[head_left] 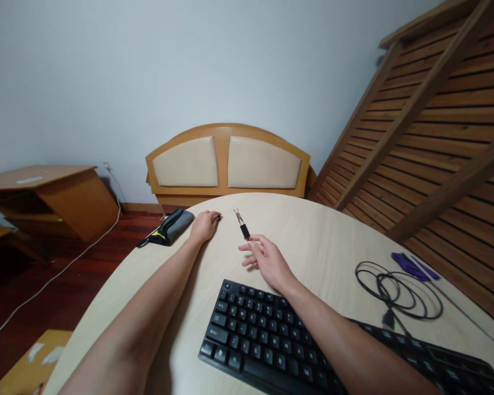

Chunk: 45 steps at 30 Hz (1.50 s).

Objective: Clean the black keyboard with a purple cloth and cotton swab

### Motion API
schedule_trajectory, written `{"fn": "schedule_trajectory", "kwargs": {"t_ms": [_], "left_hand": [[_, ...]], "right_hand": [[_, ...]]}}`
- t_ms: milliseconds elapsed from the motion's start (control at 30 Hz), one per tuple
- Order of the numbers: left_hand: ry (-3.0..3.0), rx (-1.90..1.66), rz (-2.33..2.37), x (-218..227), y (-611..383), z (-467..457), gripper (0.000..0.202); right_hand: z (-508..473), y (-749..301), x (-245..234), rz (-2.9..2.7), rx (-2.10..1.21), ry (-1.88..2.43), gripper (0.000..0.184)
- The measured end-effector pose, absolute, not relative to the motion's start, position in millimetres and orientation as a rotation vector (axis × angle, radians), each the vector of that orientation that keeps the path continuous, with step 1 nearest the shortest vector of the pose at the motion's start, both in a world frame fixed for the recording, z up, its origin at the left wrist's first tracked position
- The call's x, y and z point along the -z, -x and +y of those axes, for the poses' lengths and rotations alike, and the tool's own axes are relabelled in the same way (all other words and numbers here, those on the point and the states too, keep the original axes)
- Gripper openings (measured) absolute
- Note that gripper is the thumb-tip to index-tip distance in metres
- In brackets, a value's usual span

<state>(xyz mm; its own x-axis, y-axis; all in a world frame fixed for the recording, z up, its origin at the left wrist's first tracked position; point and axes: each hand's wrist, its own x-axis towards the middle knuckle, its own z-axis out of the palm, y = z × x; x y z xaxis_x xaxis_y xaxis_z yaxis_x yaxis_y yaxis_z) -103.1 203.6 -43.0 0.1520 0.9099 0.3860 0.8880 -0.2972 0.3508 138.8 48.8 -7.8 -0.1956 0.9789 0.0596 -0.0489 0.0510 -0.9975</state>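
My right hand (267, 260) pinches a wire keycap puller (244, 229) by its thin end, above the table. The puller has a black middle sleeve and two metal prongs that point up and away from me. My left hand (206, 225) rests at the far left of the table, its fingers closed round a small dark piece (219, 217), too small to make out fully. A black keyboard (255, 334) lies in front of me, partly hidden under my right forearm.
A grey and black pouch (175, 226) with yellow trim lies left of my left hand. To the right are a coiled black cable (395, 293) and a purple cloth-like item (411, 267). A headboard (226, 159) and a slatted wooden frame (428, 120) stand beyond the round table (313, 225).
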Motion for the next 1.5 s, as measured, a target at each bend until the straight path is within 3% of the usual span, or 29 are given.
{"fn": "schedule_trajectory", "kwargs": {"t_ms": [667,833,1100,1500], "left_hand": [[-2.214,-1.075,1.830,29.1,92.7,180.0,0.033],[-2.127,-1.293,1.631,11.1,68.0,145.2,0.029],[-1.955,-1.307,1.164,-2.8,19.9,71.4,0.034],[-1.724,-1.321,1.077,8.2,21.2,51.4,0.037]], "right_hand": [[48.0,-140.2,8.4,-1.404,-1.287,1.030,0.017],[50.3,-140.4,9.4,-1.426,-1.251,1.040,0.016],[46.3,-140.7,6.6,-1.528,-1.133,1.068,0.017],[36.8,-146.1,0.0,-1.778,-0.916,1.083,0.010]]}}
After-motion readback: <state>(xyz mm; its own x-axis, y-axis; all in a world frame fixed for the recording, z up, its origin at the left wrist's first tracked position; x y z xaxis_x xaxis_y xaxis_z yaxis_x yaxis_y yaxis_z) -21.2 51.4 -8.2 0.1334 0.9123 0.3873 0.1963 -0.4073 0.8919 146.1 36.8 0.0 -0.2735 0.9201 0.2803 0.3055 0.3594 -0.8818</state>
